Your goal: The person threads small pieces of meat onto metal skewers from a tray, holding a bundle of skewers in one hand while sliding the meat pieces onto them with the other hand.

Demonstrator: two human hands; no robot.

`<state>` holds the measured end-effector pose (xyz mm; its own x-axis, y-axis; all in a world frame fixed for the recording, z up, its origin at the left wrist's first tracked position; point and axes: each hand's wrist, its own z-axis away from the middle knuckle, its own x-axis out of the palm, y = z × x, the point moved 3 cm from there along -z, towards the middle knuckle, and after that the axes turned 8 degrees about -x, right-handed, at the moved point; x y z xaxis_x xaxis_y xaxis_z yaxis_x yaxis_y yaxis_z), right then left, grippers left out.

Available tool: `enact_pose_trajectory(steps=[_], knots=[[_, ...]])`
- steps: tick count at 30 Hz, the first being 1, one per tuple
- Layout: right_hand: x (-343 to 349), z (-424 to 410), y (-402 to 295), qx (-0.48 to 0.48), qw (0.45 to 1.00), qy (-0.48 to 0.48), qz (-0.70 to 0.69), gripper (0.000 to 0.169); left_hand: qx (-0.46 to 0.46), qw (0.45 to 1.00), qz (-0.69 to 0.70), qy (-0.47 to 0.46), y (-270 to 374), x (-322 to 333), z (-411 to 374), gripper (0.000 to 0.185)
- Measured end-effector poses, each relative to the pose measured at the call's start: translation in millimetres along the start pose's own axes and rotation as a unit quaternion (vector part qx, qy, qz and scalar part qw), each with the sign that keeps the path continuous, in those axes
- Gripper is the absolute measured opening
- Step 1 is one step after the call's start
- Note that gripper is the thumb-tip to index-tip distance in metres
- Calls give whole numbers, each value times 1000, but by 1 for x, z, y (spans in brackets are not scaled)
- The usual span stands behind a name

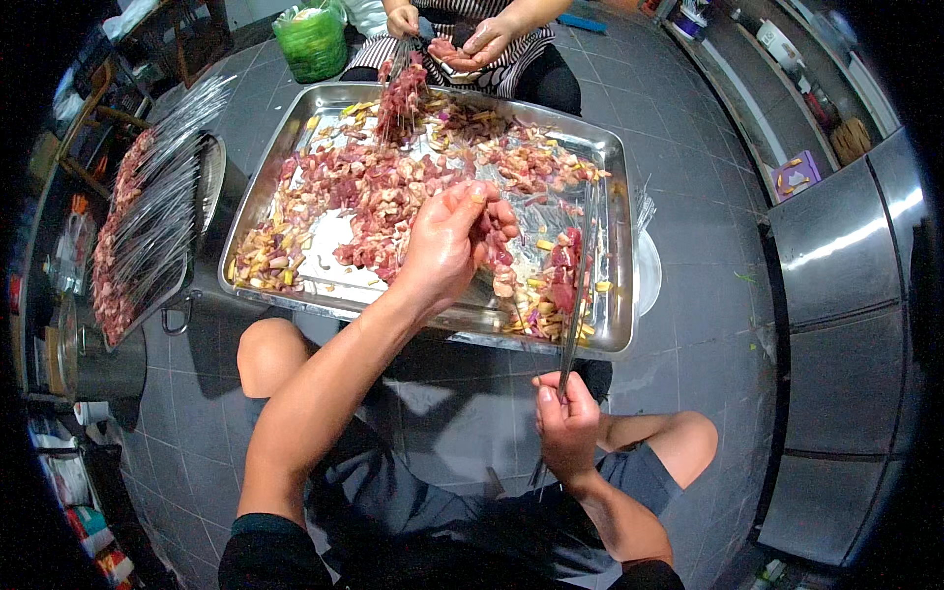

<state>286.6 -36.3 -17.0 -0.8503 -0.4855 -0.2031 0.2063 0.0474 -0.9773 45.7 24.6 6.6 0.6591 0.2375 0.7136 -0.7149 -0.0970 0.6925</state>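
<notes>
My left hand (453,243) is raised over the steel tray (332,295), its fingers curled around pieces of raw meat (501,254). Lower right, my right hand (568,420) grips a bundle of thin metal skewers (579,317); they reach up over the tray's right part, with dark red meat (566,269) at their upper part. Cut raw meat (383,184) is spread across the tray among yellow and purple chopped pieces (269,258). Across the tray, a person's hands (483,44) hold meat and a bunch of skewers bearing meat (402,96).
Many loaded skewers (155,199) lie on another tray at the left, over a large metal pot (214,302). A green plastic bag (313,44) stands behind the tray. A white plate (649,273) shows beyond its right edge. Steel cabinets (841,243) line the right side.
</notes>
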Motion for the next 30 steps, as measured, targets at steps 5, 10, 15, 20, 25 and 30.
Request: enact_pose_trajectory(steps=[5, 10, 15, 20, 25, 30], knots=[[4, 4, 3, 18, 999, 31, 18, 10, 51, 997, 18, 46, 0, -1, 0, 23], [4, 4, 1, 18, 999, 18, 24, 10, 54, 998, -14, 38, 16, 6, -1, 34], [3, 2, -4, 20, 999, 26, 6, 9, 11, 999, -7, 41, 18, 12, 3, 35], [4, 3, -2, -5, 1000, 5, 5, 7, 24, 999, -30, 23, 13, 9, 5, 31], [5, 3, -4, -13, 1000, -3, 14, 7, 67, 993, -91, -21, 12, 10, 3, 29], [6, 4, -4, -10, 1000, 7, 5, 7, 79, 983, -160, -28, 10, 10, 3, 28]])
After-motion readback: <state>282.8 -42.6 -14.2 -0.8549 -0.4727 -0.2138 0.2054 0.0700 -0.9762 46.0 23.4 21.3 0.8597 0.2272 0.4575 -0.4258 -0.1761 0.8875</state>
